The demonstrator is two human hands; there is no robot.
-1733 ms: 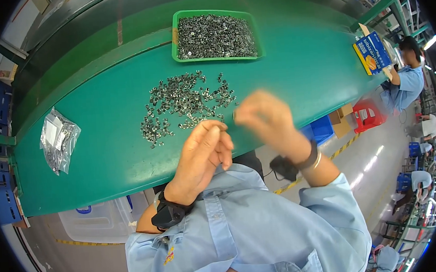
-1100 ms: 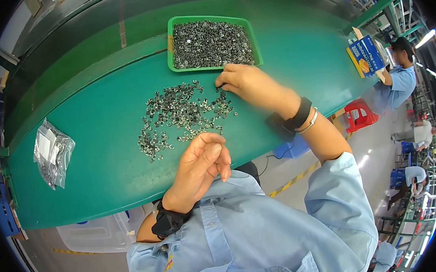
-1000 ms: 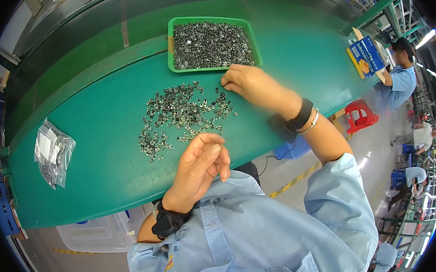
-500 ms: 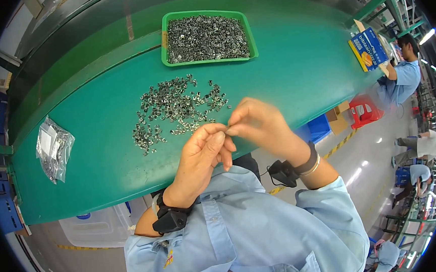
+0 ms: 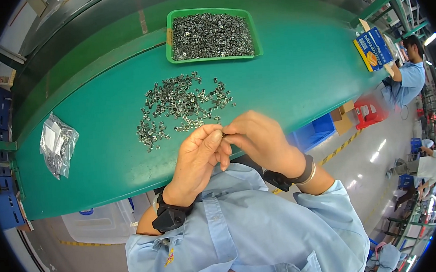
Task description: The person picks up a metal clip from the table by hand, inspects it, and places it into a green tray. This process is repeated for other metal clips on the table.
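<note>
Pinched by left hand (image 5: pixel 193 157) and right hand (image 5: pixel 264 137) above tabletop's (image 5: pixel 104 166) near edge, one small part (image 5: pixel 223 134) seems being worked, needing steadiness.

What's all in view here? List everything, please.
Bench: one, green, middle
Tray: one, green, bench's far side
Tray parts: many, silver and dark, in tray
Loose parts: many, silver and dark, bench middle
Bag: one, clear, bench's left
Box: one, blue and yellow, right
Stool: one, red, floor right
Bin: one, blue, past bench's near edge
Carton: one, brown, beside bin
Tub: one, clear, lower left
Co-workers: several, blue or white tops, right
Piece: one, dark, picture centre
Shirt: one, light blue, bottom
Wrist gear: black, both wrists
Left hand: one, bare, at piece
Right hand: one, bare, at piece
</note>
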